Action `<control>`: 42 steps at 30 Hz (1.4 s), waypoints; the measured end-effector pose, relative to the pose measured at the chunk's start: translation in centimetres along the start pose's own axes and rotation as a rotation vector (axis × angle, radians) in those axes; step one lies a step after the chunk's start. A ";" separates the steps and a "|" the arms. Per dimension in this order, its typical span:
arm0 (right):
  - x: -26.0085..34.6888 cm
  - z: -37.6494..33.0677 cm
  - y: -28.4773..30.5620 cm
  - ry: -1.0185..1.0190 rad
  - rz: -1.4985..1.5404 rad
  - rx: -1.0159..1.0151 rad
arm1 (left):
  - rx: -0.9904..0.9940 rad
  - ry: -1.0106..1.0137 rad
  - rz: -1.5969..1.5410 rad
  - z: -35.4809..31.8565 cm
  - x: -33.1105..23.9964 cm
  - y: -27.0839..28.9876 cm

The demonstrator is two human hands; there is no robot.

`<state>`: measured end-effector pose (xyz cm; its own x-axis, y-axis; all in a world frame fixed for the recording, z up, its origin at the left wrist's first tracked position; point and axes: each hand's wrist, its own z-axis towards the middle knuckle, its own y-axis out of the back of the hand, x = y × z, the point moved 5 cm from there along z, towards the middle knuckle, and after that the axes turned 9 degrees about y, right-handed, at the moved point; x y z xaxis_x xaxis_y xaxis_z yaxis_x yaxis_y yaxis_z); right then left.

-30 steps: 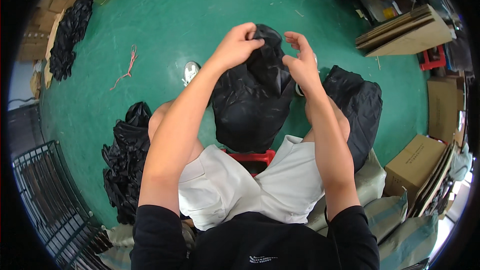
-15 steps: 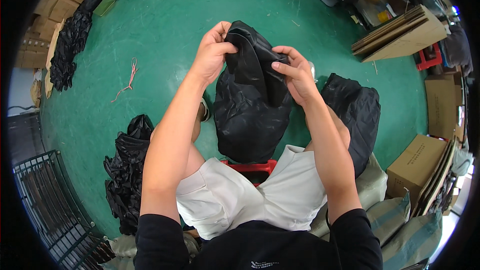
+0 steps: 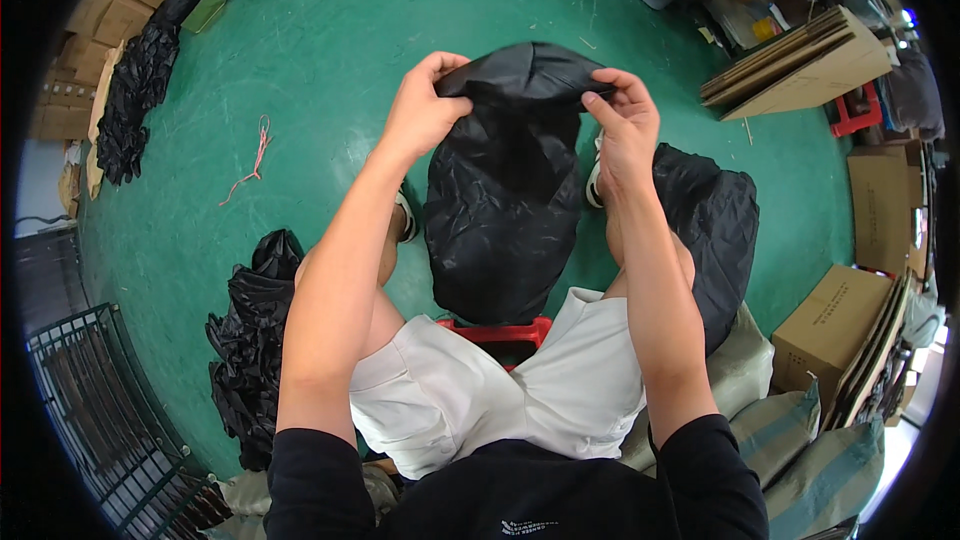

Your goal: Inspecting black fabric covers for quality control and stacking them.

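Observation:
My left hand [image 3: 424, 112] pinches the left end of a black, slightly shiny fabric piece [image 3: 530, 72], with the thumb and fingers closed on its edge. At the other end, my right hand [image 3: 628, 122] grips the same piece between thumb and fingers. Stretched between both hands, it shows a rounded, dome-like upper side with a seam; its exact kind I cannot tell. Below it, between my knees, stands a bulky heap of black fabric [image 3: 500, 240] on a red plastic stool [image 3: 505, 332]. Whether the held piece is joined to this heap is unclear.
Crumpled black fabric [image 3: 257, 340] lies by my left leg, and a black bundle [image 3: 715, 225] by my right. Pink string [image 3: 262, 148] lies on the green floor. Flattened cardboard [image 3: 800, 65], a carton [image 3: 832, 318] and woven sacks [image 3: 825, 475] stand on the right; a metal rack [image 3: 105, 400] is lower left.
My right hand has moved right and slightly up, away from the left hand. The black piece, folded and hanging before, is now spread wide between both hands.

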<state>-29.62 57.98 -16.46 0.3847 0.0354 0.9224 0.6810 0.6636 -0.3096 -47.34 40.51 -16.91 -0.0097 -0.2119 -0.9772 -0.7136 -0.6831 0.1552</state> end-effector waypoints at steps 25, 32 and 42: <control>-2.8 -4.2 -5.2 -0.532 0.382 0.142 | 0.286 -0.097 -0.056 -3.9 -1.1 -6.6; -3.3 -2.5 -3.4 -0.476 0.357 0.014 | 0.024 -0.134 0.155 -3.7 -3.4 -5.0; -2.4 -3.0 -2.9 -0.726 0.696 -0.111 | -0.333 0.072 0.373 -1.5 2.0 -2.5</control>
<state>-30.63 53.74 -18.48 0.2717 0.8586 0.4347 0.5183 0.2501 -0.8178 -44.57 40.76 -19.04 -0.1641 -0.5238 -0.8359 -0.4082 -0.7354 0.5409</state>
